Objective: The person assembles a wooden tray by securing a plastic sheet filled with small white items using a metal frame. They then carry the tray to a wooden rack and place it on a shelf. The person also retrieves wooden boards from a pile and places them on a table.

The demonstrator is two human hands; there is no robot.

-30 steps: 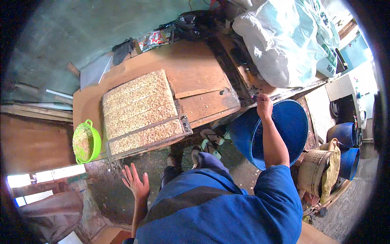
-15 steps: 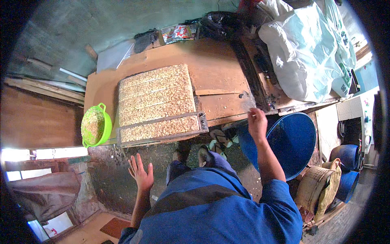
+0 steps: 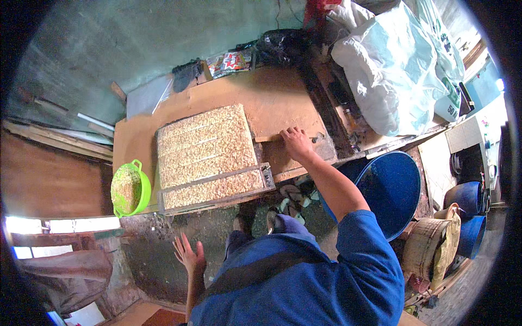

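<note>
On the wooden table (image 3: 217, 89), my right hand (image 3: 298, 144) rests palm down, fingers slightly bent on the surface, nothing visible in it. Just left of it lies a flat rectangular slab of pale, bean-like pieces (image 3: 204, 144), marked by several straight lines across it. A dark wooden bar (image 3: 217, 182) crosses the slab near its front edge. My left hand (image 3: 190, 254) hangs in front of the table, fingers spread, holding nothing. Above and left of that hand, a bright green basket (image 3: 145, 193) with handles stands at the table's left end, with loose pale pieces inside.
A large blue drum (image 3: 394, 190) stands right of my body, below the table edge. White sacks (image 3: 386, 70) are piled at the back right. A black plastic bag (image 3: 285, 46) and a printed packet (image 3: 231, 62) lie along the wall. A worn pale container (image 3: 421, 247) sits behind the drum.
My right hand has moved left, from above the drum's rim onto the table beside the slab. My left hand has dropped slightly lower, still spread. The view has shifted a little.
</note>
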